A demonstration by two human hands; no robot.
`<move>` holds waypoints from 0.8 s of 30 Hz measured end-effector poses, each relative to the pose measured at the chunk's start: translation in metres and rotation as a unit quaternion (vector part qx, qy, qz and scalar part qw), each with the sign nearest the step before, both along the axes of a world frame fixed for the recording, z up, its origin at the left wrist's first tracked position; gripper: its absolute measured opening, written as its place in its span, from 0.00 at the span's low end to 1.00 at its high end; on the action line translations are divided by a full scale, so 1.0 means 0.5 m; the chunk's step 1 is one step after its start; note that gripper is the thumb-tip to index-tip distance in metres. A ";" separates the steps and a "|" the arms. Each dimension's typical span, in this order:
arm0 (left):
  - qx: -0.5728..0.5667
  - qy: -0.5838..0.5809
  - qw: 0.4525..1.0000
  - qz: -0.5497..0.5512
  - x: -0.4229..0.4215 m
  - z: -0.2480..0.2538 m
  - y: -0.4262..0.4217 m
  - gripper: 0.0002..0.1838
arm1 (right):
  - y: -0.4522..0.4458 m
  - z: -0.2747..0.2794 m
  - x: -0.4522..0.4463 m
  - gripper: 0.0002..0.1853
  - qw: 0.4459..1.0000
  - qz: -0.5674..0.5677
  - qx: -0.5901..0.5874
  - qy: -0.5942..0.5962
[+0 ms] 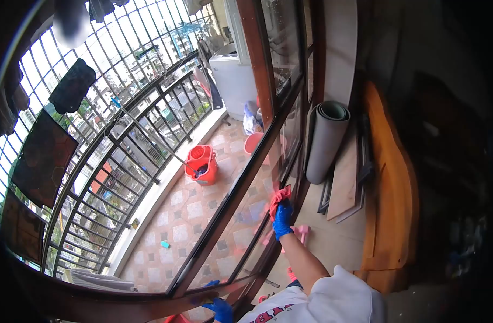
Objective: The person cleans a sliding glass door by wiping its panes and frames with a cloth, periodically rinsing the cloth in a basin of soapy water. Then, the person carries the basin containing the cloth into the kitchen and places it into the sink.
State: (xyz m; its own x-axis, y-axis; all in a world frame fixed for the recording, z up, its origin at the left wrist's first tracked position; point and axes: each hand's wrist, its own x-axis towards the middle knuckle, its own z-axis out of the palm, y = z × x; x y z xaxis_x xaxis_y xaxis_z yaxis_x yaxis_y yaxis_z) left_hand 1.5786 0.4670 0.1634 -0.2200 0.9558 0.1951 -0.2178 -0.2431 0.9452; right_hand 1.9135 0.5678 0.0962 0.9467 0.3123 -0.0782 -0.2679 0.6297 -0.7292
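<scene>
My right hand point(283, 222), in a blue glove, is closed on a crumpled red cloth point(280, 200). The cloth lies against the glass and dark frame of a sliding door. Low in the view, my left hand point(220, 310), also gloved in blue, is at the door frame point(195, 299), its fingers bent over the edge and partly hidden. A small patch of blue shows on the other side of that frame; whether it is fingertips or a reflection is unclear.
Beyond the glass, a red mop bucket point(202, 164) with a mop stands on the tiled balcony floor, near a pink basin point(254, 143) and a railing point(133, 145). On my side are a rolled mat point(328, 142), leaning boards point(344, 185), an orange wooden headboard point(385, 199) and pink dumbbells point(303, 232).
</scene>
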 end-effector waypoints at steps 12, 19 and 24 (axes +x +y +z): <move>0.013 -0.031 0.995 -0.096 0.199 -0.006 0.069 0.33 | 0.097 -0.068 0.258 0.12 1.000 0.007 0.024 -0.014; 0.004 0.127 0.989 -0.071 0.296 0.046 0.096 0.25 | 0.101 -0.069 0.400 0.13 0.963 0.221 0.143 0.057; 0.032 0.126 0.988 -0.079 0.331 0.109 0.108 0.29 | 0.050 0.001 0.320 0.23 0.843 0.522 0.091 0.095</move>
State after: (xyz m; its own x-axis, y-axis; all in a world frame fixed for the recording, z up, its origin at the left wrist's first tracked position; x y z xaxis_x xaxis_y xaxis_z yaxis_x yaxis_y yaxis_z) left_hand 1.7441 0.5208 0.2181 -0.0049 0.9583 0.2857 -0.0169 -0.2858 0.9582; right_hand 2.0734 0.5930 0.0967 0.1249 0.9905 -0.0583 -0.8461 0.0756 -0.5276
